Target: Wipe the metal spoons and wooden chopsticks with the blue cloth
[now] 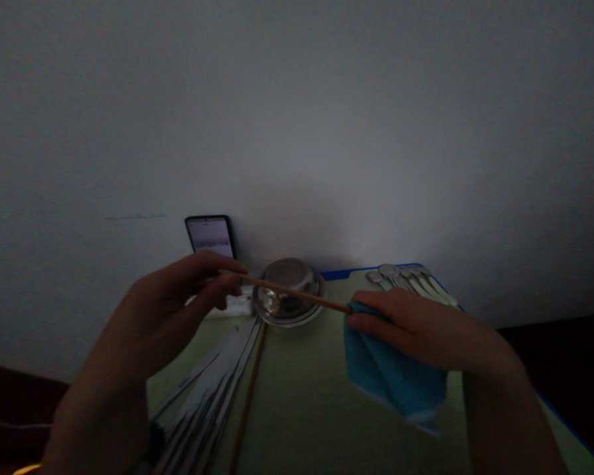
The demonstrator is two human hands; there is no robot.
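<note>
A thin wooden chopstick (pixel 297 293) is stretched between my two hands above the table. My left hand (pixel 178 310) pinches its left end between thumb and fingers. Around the right end, my right hand (pixel 410 326) grips a blue cloth (pixel 391 376), which wraps the stick there and hangs down below the fingers. Behind the chopstick is a shiny metal bowl (pixel 292 272), seemingly upside down on a metal plate (pixel 290 323). A second wooden stick (pixel 250 396) lies on the table, pointing toward me.
Several long whitish strips (pixel 218 382) fan out at left on the green table surface (pixel 301 409). Several metal spoons (pixel 390 272) lie at the back right. A lit phone (pixel 210 236) leans near the wall (pixel 297 119), with a white object (pixel 237 305) before it.
</note>
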